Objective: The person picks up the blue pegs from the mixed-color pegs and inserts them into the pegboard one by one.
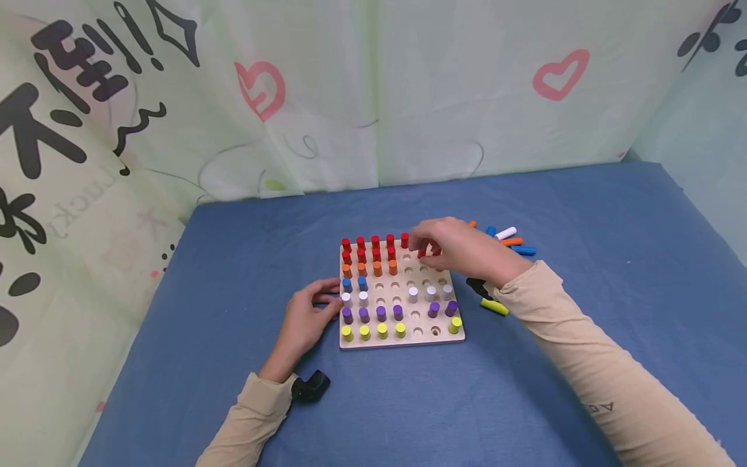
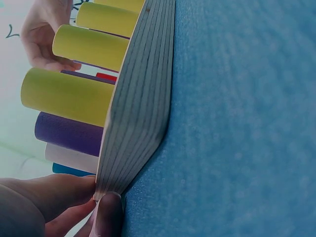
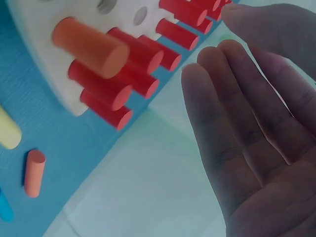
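Pegboard (image 1: 403, 340), a square wooden one, lies flat near the middle of the blue cloth-covered table (image 1: 583, 311), with rows of coloured pegs standing upright in it: red pegs (image 1: 375, 241) along the far edge at 12 o'clock, then orange pegs (image 1: 369, 268), blue pegs (image 1: 355, 284), white pegs (image 1: 430, 293), purple pegs (image 1: 372, 314) and yellow pegs (image 1: 373, 332) along the near edge at 6 o'clock; several holes in the middle and right part stand unfilled. The right hand (image 1: 458, 250) hovers over the board's far right corner, at about 1 o'clock, above the red row; the right wrist view shows its palm and fingers (image 3: 237, 123) straight and relaxed, holding nothing. The left hand (image 1: 306, 318) rests on the table at the board's left edge, at 9 o'clock, its fingertips (image 2: 106, 212) touching the layered wooden edge at a corner, fingers gently bent but not wrapped round it. Loose pegs (image 1: 513, 241) lie on the cloth beyond the right hand at about 2 o'clock, in orange, blue and white, and a yellow loose peg (image 1: 495, 307) lies just beside the board's right edge at 3 o'clock.
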`<state>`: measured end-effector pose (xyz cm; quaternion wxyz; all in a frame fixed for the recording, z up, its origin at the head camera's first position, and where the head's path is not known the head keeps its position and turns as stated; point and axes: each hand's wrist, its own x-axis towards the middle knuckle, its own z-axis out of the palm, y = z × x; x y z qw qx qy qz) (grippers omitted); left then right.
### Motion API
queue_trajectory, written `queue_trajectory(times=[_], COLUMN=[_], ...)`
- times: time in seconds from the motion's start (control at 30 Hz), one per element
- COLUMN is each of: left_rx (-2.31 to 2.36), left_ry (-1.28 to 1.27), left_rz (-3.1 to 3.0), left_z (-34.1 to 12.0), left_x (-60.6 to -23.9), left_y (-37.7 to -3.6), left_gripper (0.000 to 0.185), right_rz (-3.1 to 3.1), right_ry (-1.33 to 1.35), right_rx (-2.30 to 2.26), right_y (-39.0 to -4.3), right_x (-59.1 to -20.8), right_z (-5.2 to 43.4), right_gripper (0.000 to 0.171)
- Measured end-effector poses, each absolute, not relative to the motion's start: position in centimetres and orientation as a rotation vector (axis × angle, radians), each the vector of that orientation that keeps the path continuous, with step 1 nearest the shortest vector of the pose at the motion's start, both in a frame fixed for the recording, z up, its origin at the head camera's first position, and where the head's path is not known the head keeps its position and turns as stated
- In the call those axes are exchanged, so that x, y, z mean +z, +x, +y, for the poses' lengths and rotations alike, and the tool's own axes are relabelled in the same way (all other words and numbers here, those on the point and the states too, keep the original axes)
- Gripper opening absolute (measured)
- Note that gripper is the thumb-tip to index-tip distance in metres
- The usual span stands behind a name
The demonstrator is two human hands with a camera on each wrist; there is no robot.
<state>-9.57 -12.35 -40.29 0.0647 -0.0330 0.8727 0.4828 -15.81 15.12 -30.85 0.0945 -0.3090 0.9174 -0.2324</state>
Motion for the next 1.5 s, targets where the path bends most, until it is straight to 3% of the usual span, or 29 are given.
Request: queue_trajectory(times=[0.33,1.5], left_rx=[1.455,1.48], left_ry=[-0.103,-0.099], left_rz=[2.633,2.627], left_z=[-12.3,-12.3], left_x=[-40.3,-40.2], left_y=[-9.6,-9.5], left_gripper=[0.04,0.039], right_rz=[2.73,2.792], right_ry=[-0.898,-0.855], right_rx=[-0.672,-0.644], right_y=[-16.0,-16.5], right_x=[-31.5,-33.0], right_z=[16.2,20.0], right_gripper=[0.018,0.022])
